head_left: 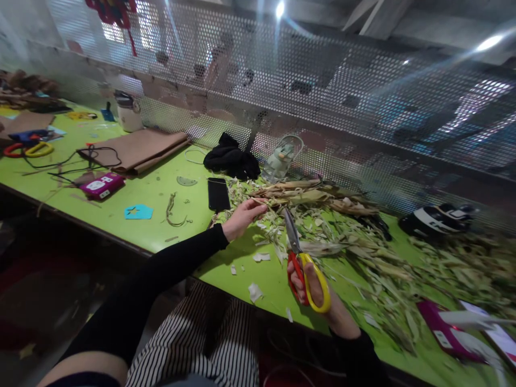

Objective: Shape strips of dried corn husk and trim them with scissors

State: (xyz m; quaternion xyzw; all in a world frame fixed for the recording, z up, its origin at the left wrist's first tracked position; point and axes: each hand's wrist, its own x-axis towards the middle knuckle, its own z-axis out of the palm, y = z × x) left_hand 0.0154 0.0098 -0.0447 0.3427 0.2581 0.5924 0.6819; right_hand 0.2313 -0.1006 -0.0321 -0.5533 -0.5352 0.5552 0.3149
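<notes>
My right hand (312, 285) is wrapped round the handles of a pair of scissors (293, 234), one loop red and the other yellow. The blades point away from me and lie close together, over pale scraps. To their left, my left hand (244, 217) reaches to the near side of a heap of dried corn husks (306, 196). Its thumb and fingers come together at the tips; what they pinch there is too small to make out. Husk strips and shreds (379, 263) spread around the scissors and to the right.
A black phone (219, 194), a black cloth (231, 157) and a clear cup (279, 158) stand near the husks. Farther left are a purple box (102, 186), brown paper (137, 148) and a tumbler (128, 112). A perforated metal screen (258, 80) rises behind. Another purple device (447, 330) lies right.
</notes>
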